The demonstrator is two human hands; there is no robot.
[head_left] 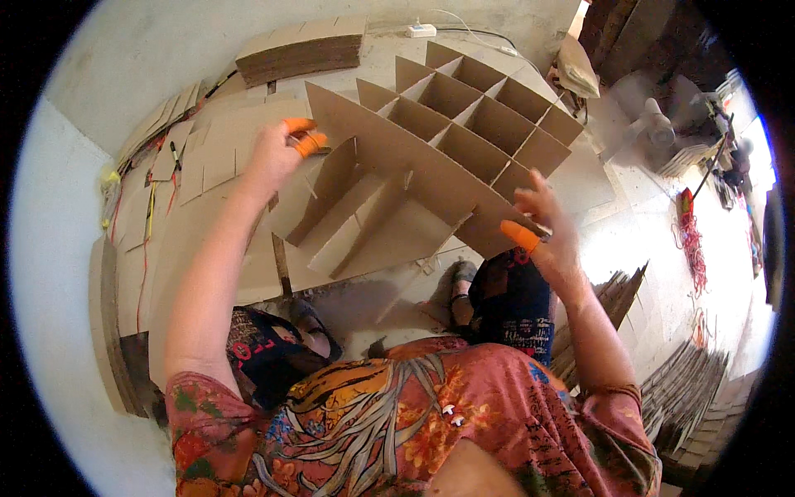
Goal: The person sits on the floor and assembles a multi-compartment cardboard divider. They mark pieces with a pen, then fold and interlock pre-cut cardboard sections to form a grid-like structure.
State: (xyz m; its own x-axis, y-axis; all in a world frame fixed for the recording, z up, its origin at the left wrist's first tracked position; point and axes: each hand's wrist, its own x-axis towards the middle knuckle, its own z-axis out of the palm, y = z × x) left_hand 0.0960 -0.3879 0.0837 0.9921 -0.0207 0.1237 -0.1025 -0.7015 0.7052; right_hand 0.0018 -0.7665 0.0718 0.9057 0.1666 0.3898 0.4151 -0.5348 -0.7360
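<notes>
A cardboard divider grid (489,124) with several square cells stands tilted in front of me. Its nearest long panel (397,161) slants across the middle, and slotted cardboard strips (397,232) reach down from it toward me. My left hand (281,153) is at the panel's left end, fingers curled and tips at its edge; two fingers wear orange covers. Around the right end is my right hand (553,236), its orange-covered thumb on the near side and its fingers toward the far side. The right hand is slightly blurred.
Flat cardboard sheets (207,161) lie to the left, and a stack of cardboard strips (302,51) is against the back wall. A white power strip (421,31) lies behind the grid. More cardboard stacks (683,389) and red cord (691,248) are at right.
</notes>
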